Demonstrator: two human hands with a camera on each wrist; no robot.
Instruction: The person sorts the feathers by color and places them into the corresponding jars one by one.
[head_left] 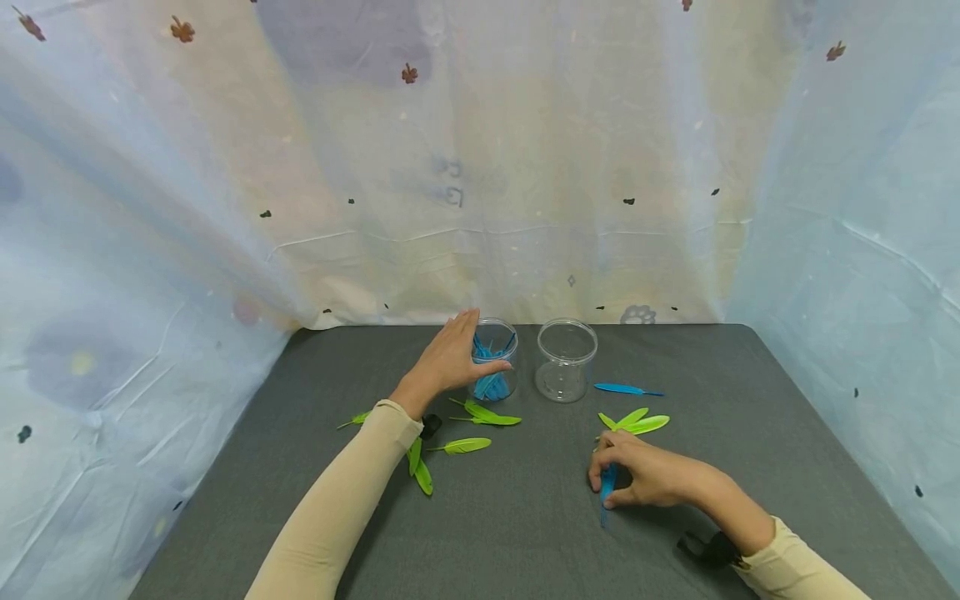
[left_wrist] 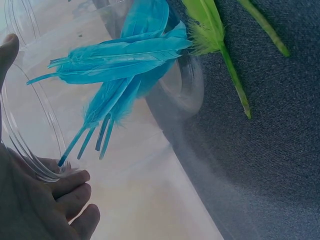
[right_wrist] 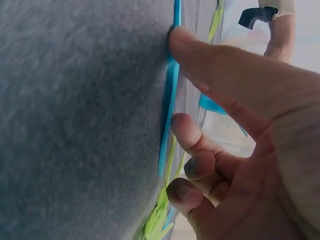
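At the back middle of the table, my left hand (head_left: pixel 447 354) holds the rim of a clear jar (head_left: pixel 516 357), thumb on one side and fingers on the other. Several blue feathers (left_wrist: pixel 120 62) stand inside it, quills toward the opening. My right hand (head_left: pixel 652 471) is low over a single blue feather (head_left: pixel 607 480) lying on the table at the right. In the right wrist view, the thumb (right_wrist: pixel 182 42) is at one part of this feather and the forefinger lies close beside it farther along, with a gap between the two tips.
A second clear jar (head_left: pixel 567 379) stands right of the first. Another blue feather (head_left: pixel 626 389) lies beside it, with green feathers (head_left: pixel 647 424) in front. More green feathers (head_left: pixel 467 446) are scattered near the left forearm. A patterned curtain (head_left: pixel 525 208) hangs behind the grey table (head_left: pixel 510 533).
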